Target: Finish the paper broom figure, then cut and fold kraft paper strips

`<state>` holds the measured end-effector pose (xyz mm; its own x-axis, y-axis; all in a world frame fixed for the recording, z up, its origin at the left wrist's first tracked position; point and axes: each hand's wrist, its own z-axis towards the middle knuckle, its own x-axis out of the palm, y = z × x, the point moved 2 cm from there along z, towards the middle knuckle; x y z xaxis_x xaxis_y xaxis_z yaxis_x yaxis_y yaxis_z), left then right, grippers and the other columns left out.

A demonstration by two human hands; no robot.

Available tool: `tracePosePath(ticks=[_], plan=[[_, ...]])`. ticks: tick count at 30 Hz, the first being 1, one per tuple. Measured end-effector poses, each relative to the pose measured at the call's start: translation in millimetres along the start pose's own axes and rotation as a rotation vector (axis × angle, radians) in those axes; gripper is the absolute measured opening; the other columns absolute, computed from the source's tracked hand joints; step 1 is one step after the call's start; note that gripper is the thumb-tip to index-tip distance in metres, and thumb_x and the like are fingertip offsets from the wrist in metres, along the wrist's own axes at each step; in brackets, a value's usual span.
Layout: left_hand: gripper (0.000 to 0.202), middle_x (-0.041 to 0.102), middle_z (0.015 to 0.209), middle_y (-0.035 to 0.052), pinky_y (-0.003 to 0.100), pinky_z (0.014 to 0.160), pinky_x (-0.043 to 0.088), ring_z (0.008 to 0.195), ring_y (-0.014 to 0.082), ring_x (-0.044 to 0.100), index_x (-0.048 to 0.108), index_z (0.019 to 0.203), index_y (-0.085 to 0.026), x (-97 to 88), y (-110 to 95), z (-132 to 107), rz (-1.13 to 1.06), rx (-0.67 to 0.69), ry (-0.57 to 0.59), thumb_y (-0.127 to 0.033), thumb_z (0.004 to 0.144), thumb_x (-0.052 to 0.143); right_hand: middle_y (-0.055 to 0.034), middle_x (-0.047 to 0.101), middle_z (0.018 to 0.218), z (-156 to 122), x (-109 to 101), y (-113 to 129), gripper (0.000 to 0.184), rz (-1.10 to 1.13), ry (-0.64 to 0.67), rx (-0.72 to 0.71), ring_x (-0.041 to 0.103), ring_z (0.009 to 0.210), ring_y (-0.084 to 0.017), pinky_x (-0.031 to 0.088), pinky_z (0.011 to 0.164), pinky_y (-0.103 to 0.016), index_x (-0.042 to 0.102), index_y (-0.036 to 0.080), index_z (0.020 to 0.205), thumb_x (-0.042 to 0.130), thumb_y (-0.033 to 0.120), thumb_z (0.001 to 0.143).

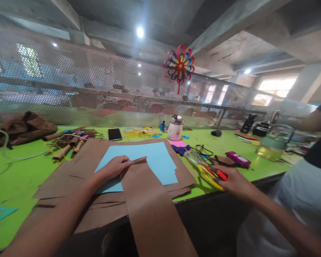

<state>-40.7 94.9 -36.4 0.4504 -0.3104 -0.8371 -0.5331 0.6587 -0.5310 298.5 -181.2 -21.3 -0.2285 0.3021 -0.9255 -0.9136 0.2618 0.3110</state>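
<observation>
My left hand [114, 167] rests on a light blue paper sheet [155, 160] and pinches the top corner of a long brown paper strip [149, 203] that hangs over the table's front edge. Under both lie larger brown paper sheets [85, 157]. My right hand [234, 182] sits at the front right edge of the green table [21, 178], its fingers closed around the handles of red and yellow scissors [211, 175].
Rolled brown paper tubes [69, 144], a black phone [114, 134], a small white jug [174, 129], a pink box [238, 159] and a glass jar [274, 142] stand around. Another person [310, 171] sits at the right. A paper pinwheel [179, 66] hangs on the mesh fence.
</observation>
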Motion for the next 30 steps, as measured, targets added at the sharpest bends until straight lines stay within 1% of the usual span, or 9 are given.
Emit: tracePosePath(ticks=[3,5,10,13,17,22,25,27,30], plan=[[0.037,0.054,0.066,0.0035,0.029,0.064,0.035,0.067,0.0188,0.048,0.052,0.064,-0.017,0.3,0,1,-0.002,-0.005,-0.005,-0.049,0.074,0.035,-0.0033,0.070,0.087,-21,-12,0,0.029,0.054,0.115,-0.030,0.061,0.082,-0.023,0.043,0.069,-0.026,0.068,0.020,0.096,0.055,0.028,0.070],[0.037,0.053,0.066,0.0035,0.029,0.064,0.035,0.067,0.0187,0.048,0.051,0.063,-0.017,-0.3,-1,1,-0.006,-0.004,-0.008,-0.050,0.073,0.036,-0.0031,0.070,0.083,-21,-14,1,0.027,0.050,0.142,-0.034,0.061,0.079,-0.023,0.042,0.068,-0.026,0.070,0.020,0.092,0.056,0.027,0.069],[0.035,0.054,0.065,0.0015,0.027,0.063,0.036,0.067,0.0176,0.048,0.050,0.063,-0.018,-1.6,-2,-2,-0.018,0.011,-0.015,-0.049,0.073,0.037,-0.0019,0.069,0.077,10,5,8,0.027,-0.066,0.077,-0.056,0.061,0.072,-0.020,0.040,0.065,-0.025,0.069,0.022,0.088,0.052,0.021,0.069],[0.035,0.054,0.065,0.0015,0.027,0.063,0.036,0.067,0.0175,0.048,0.049,0.062,-0.018,-0.8,0,-2,-0.013,0.022,-0.025,-0.049,0.073,0.038,-0.0029,0.069,0.078,36,20,6,0.023,-0.169,0.030,0.002,0.060,0.071,-0.018,0.037,0.062,-0.024,0.067,0.020,0.086,0.049,0.019,0.070],[0.035,0.055,0.066,0.0026,0.028,0.062,0.035,0.067,0.0180,0.048,0.051,0.062,-0.017,1.7,2,-2,0.007,0.020,-0.044,-0.047,0.075,0.037,-0.0057,0.068,0.075,66,29,-4,0.016,-0.227,-0.008,0.082,0.059,0.068,-0.018,0.034,0.058,-0.024,0.063,0.017,0.079,0.049,0.020,0.073],[0.035,0.053,0.065,0.0023,0.027,0.062,0.036,0.068,0.0184,0.048,0.049,0.061,-0.018,4.9,2,-2,0.004,0.022,-0.070,-0.046,0.076,0.034,-0.0104,0.068,0.079,73,31,-17,0.018,-0.302,0.013,0.138,0.061,0.070,-0.022,0.031,0.055,-0.025,0.064,0.017,0.083,0.049,0.018,0.074],[0.033,0.053,0.066,0.0028,0.028,0.064,0.036,0.069,0.0186,0.049,0.046,0.059,-0.018,6.9,3,-2,0.002,-0.004,-0.100,-0.046,0.074,0.034,-0.0116,0.068,0.081,65,25,-14,0.017,-0.334,0.048,0.093,0.061,0.075,-0.025,0.031,0.058,-0.027,0.065,0.018,0.083,0.051,0.022,0.075],[0.033,0.053,0.065,0.0026,0.028,0.064,0.036,0.069,0.0186,0.049,0.044,0.058,-0.019,8.2,4,-2,-0.003,-0.024,-0.122,-0.046,0.073,0.034,-0.0112,0.067,0.084,64,18,-5,0.018,-0.334,0.074,0.029,0.061,0.079,-0.026,0.033,0.061,-0.028,0.066,0.019,0.084,0.056,0.028,0.074],[0.033,0.052,0.065,0.0025,0.028,0.063,0.035,0.068,0.0185,0.048,0.043,0.058,-0.019,9.7,5,-3,-0.021,-0.032,-0.135,-0.047,0.073,0.035,-0.0081,0.065,0.091,79,9,18,0.028,-0.287,0.107,-0.079,0.059,0.083,-0.024,0.035,0.064,-0.027,0.067,0.023,0.095,0.062,0.035,0.070]])
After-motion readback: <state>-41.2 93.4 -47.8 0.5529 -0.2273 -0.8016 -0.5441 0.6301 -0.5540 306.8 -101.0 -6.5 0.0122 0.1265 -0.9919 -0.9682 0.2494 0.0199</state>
